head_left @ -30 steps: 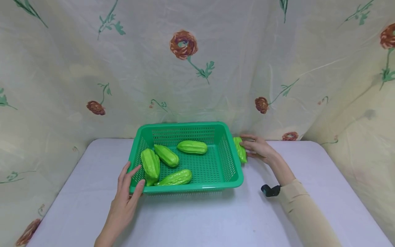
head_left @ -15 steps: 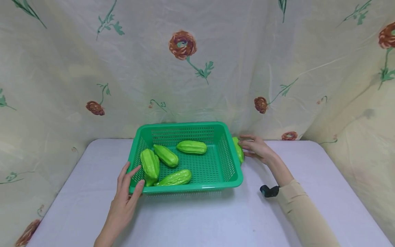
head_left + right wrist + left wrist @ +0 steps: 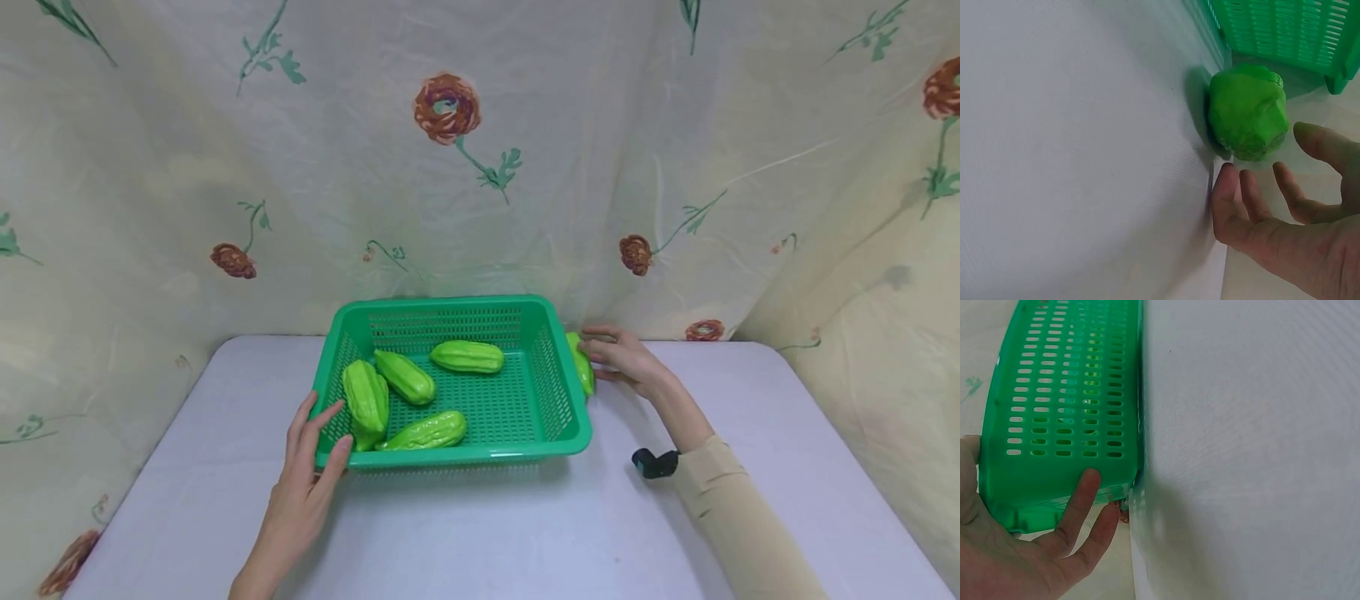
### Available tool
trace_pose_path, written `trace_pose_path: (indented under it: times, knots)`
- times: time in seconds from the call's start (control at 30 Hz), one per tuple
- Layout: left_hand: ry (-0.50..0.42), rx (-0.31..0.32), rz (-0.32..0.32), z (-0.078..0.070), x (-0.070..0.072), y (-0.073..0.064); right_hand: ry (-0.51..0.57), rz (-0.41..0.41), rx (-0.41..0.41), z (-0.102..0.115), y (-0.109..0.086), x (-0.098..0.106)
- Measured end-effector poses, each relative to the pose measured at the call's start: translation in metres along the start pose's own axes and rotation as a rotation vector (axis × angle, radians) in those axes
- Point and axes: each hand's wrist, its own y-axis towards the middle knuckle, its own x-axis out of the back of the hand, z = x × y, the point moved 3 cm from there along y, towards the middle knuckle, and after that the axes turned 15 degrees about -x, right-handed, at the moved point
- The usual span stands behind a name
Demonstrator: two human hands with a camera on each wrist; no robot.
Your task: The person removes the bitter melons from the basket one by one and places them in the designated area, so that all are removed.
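Observation:
A green plastic basket (image 3: 468, 456) stands on the table with several light green, ribbed bitter melons inside, one of them at the back (image 3: 467, 357). My left hand (image 3: 300, 475) holds the basket's front left corner, thumb over the front rim. In the left wrist view, two of its fingertips (image 3: 1090, 478) lie at the outside of the basket. Another bitter melon (image 3: 1247, 112) lies on the table just outside the basket's right wall. Beside it is my right hand (image 3: 626, 360), fingers loosely bent and spread. A small gap shows between fingertips and melon in the right wrist view.
The table (image 3: 480, 533) has a white cover. A flowered cloth (image 3: 525, 242) hangs behind it and at both sides, close behind the basket. A small black device (image 3: 656, 463) sits at the right sleeve's cuff.
The bitter melon outside the basket has shifted slightly left, closer to the basket wall, and my right hand has moved slightly left with it. My left hand and the basket stay in place.

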Motion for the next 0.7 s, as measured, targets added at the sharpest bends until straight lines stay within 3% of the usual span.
trace_pose_path:
  times: [0.2, 0.4, 0.53, 0.7]
  knots:
    - [-0.007, -0.001, -0.001, 0.001, 0.0, 0.0, -0.025, -0.002, 0.044, 0.011, -0.005, 0.006]
    - [-0.002, -0.002, -0.002, 0.001, -0.001, 0.002, 0.006, -0.052, 0.118, 0.028, -0.017, 0.01]
    - [-0.001, -0.01, -0.004, 0.001, -0.001, 0.002, 0.003, -0.095, 0.155, 0.04, -0.026, 0.008]
    - [0.01, -0.011, -0.009, 0.002, 0.0, 0.001, 0.031, -0.068, 0.214, 0.062, -0.036, -0.001]
